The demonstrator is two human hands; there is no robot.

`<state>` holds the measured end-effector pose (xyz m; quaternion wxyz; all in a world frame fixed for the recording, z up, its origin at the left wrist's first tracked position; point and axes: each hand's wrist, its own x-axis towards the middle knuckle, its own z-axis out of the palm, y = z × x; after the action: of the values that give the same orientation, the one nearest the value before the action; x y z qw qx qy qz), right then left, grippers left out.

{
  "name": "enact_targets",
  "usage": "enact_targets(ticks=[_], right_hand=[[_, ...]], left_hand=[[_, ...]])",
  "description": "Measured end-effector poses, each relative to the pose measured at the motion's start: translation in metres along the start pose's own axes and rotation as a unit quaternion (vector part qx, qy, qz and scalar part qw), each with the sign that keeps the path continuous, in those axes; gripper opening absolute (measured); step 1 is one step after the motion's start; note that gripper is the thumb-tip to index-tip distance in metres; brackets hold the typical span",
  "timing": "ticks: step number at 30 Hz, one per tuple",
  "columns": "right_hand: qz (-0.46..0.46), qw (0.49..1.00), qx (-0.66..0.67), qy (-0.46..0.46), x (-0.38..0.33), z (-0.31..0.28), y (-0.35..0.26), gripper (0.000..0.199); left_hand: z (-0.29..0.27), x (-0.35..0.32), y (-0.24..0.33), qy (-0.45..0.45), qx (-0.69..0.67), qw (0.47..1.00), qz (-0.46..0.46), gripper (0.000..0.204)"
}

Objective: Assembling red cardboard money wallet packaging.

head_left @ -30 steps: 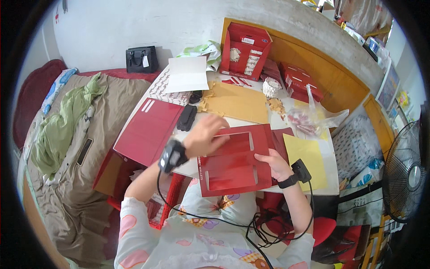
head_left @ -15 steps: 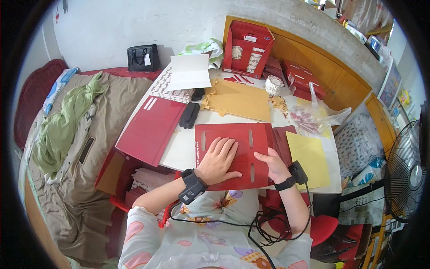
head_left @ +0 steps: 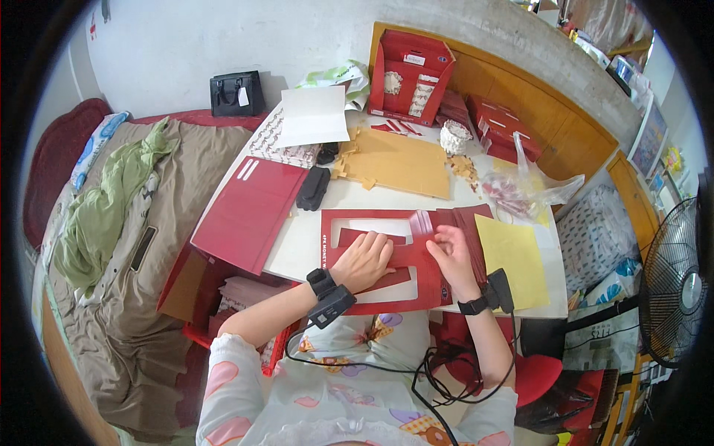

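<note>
A flat red cardboard panel (head_left: 429, 291) with two long window openings lies at the table's near edge. My left hand (head_left: 361, 263) is over its middle, fingers curled down on a red cut-out piece (head_left: 396, 280) that shows through the windows; the fingertips are partly hidden. Above the panel's right side, my right hand (head_left: 455, 256) is lifted, thumb and fingers apart. A small pinkish, shiny piece (head_left: 420, 223), blurred, shows just left of its fingertips. More dark red card (head_left: 471, 230) lies under the panel's right side.
Left of the panel are a red folder-like sheet (head_left: 249, 212) and a black case (head_left: 313, 189). Brown cardboard (head_left: 394, 167), a white cup-like holder (head_left: 455, 137) and a plastic bag (head_left: 547, 189) lie beyond. Yellow paper (head_left: 513, 260) is at right, a fan (head_left: 680, 286) farther right.
The panel's two windows now stand open where red card filled them before. My left fingers have curled from lying flat. My right hand has left the panel's edge and lifted.
</note>
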<state>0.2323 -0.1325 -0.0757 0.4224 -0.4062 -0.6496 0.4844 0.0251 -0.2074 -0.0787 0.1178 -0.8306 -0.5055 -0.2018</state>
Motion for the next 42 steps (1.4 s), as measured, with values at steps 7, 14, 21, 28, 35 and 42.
enact_targets(ticks=[7,14,21,28,35,42], right_hand=[[-0.323,0.849,-0.376,-0.184,-0.008,0.008,-0.039,0.045],[-0.349,0.785,-0.487,-0.158,-0.006,0.023,-0.020,0.022],[-0.473,0.672,-0.559,-0.111,-0.006,0.031,-0.015,0.010],[-0.503,0.591,-0.622,-0.107,-0.011,0.037,-0.013,0.011],[-0.470,0.653,-0.578,-0.139,-0.004,0.033,-0.015,0.012],[-0.338,0.810,-0.434,-0.205,0.007,0.027,-0.015,0.030]], left_hand=[[0.021,0.009,-0.010,-0.040,-0.025,0.998,0.031,0.035],[0.006,-0.003,-0.022,-0.048,-0.030,0.997,0.057,0.053],[-0.014,-0.028,-0.015,-0.082,0.286,0.955,0.015,0.051],[-0.019,-0.024,-0.014,-0.139,0.354,0.922,0.077,0.044],[-0.020,-0.023,-0.017,-0.157,0.250,0.955,0.041,0.047],[0.009,-0.023,-0.025,-0.050,0.055,0.997,0.026,0.054]])
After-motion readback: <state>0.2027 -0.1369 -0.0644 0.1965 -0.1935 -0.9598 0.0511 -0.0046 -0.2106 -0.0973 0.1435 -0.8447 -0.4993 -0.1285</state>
